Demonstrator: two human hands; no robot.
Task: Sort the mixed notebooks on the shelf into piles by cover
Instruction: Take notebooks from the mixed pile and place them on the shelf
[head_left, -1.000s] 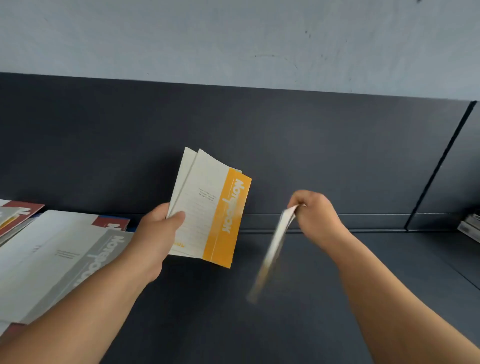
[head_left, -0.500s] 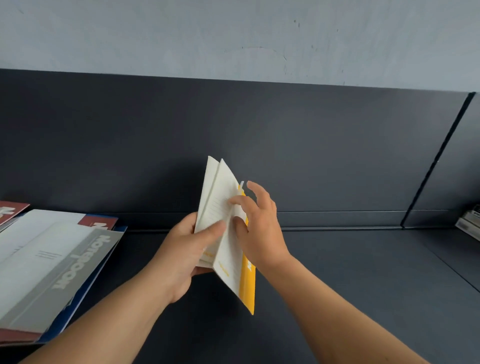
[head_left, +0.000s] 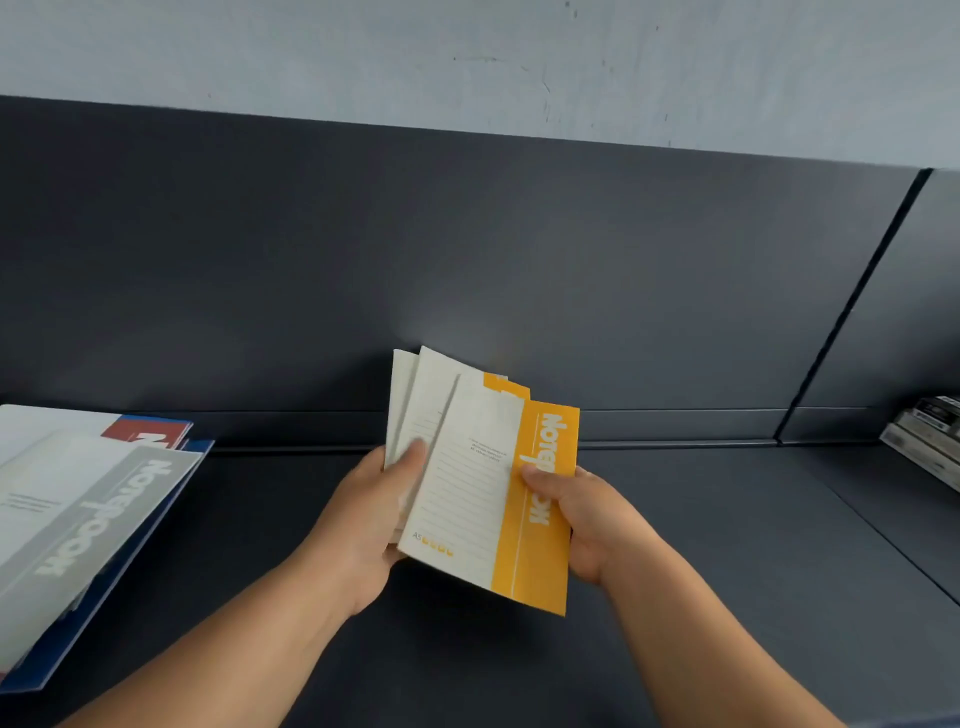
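Observation:
A fan of three yellow-and-white notebooks (head_left: 470, 483) is held above the dark shelf (head_left: 727, 545), in the middle of the view. My left hand (head_left: 371, 512) grips the fan from its left side, thumb on the white cover. My right hand (head_left: 582, 512) pinches the front notebook's yellow band, thumb on top. On the shelf at the left lies a mixed pile with a grey-covered notebook (head_left: 78, 525) on top; a red cover (head_left: 145, 434) and a blue cover (head_left: 119, 582) stick out under it.
A stack of books (head_left: 927, 441) lies at the right edge of the shelf. The shelf's dark back panel (head_left: 467, 270) rises close behind the held notebooks, with a vertical seam at the right.
One second ago my right hand held a separate notebook off to the right. It has joined it to the notebooks in my left hand, and now both hands hold them fanned face-up.

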